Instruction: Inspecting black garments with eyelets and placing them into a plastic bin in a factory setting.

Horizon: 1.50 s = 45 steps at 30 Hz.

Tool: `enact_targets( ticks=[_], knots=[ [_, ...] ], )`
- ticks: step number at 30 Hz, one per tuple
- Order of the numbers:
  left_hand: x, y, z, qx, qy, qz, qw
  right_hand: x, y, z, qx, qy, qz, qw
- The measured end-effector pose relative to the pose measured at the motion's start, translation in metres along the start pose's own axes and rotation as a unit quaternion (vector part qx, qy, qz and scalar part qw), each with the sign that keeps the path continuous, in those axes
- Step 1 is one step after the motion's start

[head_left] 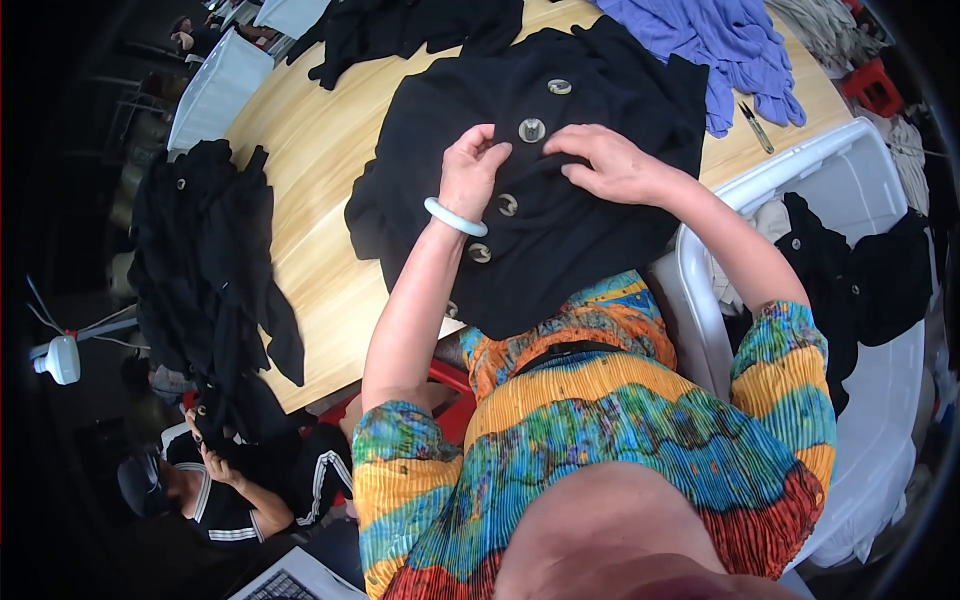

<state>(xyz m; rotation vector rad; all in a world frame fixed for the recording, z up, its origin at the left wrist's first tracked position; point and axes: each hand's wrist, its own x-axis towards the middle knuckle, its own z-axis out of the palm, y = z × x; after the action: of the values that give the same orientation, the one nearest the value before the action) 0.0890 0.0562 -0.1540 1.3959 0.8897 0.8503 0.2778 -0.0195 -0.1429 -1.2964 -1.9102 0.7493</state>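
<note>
A black garment [430, 120] with several large round buttons is spread over the table edge and down onto my lap. My left hand [472, 172], with a pale bangle at the wrist, rests over it, fingers bent and the thumb a little apart from them. Facing it, my right hand [612, 165] lies on the cloth with thumb and fingers apart. Between the two hands sits a marbled button [532, 130]; neither hand visibly grips it. Another button [559, 87] lies farther up, and more run down toward my lap.
Other black garments lie on the wooden table [320, 230] at left and far side. Purple cloth [690, 40] and thread snips [757, 128] are at far right. A white bin [880, 380] with clothes stands at my right. A seated co-worker [230, 480] handles black cloth at lower left.
</note>
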Motion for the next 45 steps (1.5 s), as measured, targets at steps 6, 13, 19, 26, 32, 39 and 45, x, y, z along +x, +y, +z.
enact_targets(
  ticks=[6, 13, 19, 26, 32, 39, 45],
  knots=[
    [0.006, 0.013, 0.008, 0.021, -0.039, -0.079, 0.996, -0.003, 0.006, 0.000, -0.225, 0.021, -0.090, 0.970],
    [0.014, 0.022, 0.023, 0.022, -0.077, -0.127, 0.989, 0.001, 0.007, 0.008, -0.250, 0.044, -0.089, 0.963],
    [0.018, 0.006, 0.027, 0.258, 0.047, 0.085, 0.961, 0.003, -0.010, 0.000, -0.206, 0.116, -0.090, 0.967],
    [0.018, 0.006, 0.032, 0.199, 0.028, 0.060, 0.978, 0.013, -0.016, 0.001, -0.202, 0.104, -0.041, 0.973],
    [0.024, 0.005, 0.022, 0.087, -0.022, -0.050, 0.995, 0.012, -0.014, 0.007, -0.254, 0.141, -0.057, 0.955],
    [0.028, 0.002, 0.017, 0.008, -0.054, -0.104, 0.993, 0.016, -0.011, 0.008, -0.353, 0.093, -0.093, 0.926],
    [0.011, 0.012, 0.017, 0.195, -0.078, 0.029, 0.977, 0.016, -0.006, 0.003, -0.335, 0.085, -0.114, 0.932]
  ],
)
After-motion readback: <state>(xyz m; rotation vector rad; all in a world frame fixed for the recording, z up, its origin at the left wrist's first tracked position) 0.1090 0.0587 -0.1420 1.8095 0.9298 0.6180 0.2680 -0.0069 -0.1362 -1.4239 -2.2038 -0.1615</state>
